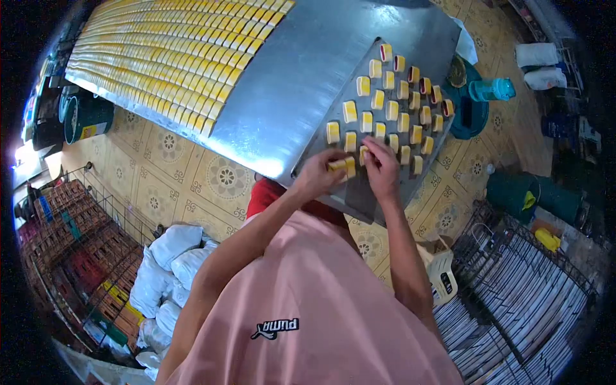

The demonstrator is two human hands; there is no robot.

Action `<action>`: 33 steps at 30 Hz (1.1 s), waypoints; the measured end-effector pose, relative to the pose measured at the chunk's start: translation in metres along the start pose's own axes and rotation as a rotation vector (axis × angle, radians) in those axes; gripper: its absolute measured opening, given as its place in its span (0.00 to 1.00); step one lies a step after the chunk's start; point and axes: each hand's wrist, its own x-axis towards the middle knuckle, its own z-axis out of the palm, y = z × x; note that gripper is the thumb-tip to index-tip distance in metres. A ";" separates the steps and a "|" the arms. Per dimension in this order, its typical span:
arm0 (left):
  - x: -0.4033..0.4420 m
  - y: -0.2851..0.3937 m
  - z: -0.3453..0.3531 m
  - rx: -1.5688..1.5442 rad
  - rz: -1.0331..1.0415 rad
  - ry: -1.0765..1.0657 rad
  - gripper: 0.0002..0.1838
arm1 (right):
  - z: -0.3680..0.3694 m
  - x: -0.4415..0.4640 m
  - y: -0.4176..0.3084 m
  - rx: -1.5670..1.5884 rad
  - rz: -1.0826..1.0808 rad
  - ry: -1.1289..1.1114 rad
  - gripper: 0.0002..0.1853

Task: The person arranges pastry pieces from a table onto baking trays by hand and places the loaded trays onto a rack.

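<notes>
A dark baking tray [375, 196] lies at an angle on the right end of the metal table, with several small yellow-topped pastry pieces [350, 111] in spaced rows; a few show dark red filling. Over the tray's near left part, my left hand [319, 173] is closed on a few yellow pastry pieces [342, 167]. Just right of it, my right hand [383, 170] has its fingers together on one pastry piece [364, 155] at the near end of the rows.
Many pastry pieces [173, 58] fill the left of the metal table [282, 83]. A teal bin [471, 119] stands beyond the tray's right side. White sacks [176, 247] and wire racks [83, 224] are at the lower left, metal trays [513, 289] at the lower right.
</notes>
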 end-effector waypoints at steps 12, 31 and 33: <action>-0.004 -0.021 0.033 -0.088 -0.069 -0.018 0.20 | -0.030 -0.034 0.020 -0.018 0.014 -0.067 0.16; 0.045 0.030 0.116 0.782 0.660 0.075 0.16 | -0.076 -0.092 0.056 -0.112 0.357 0.128 0.19; 0.045 0.048 0.095 0.763 0.661 0.044 0.17 | -0.077 -0.095 0.051 -0.122 0.441 0.238 0.23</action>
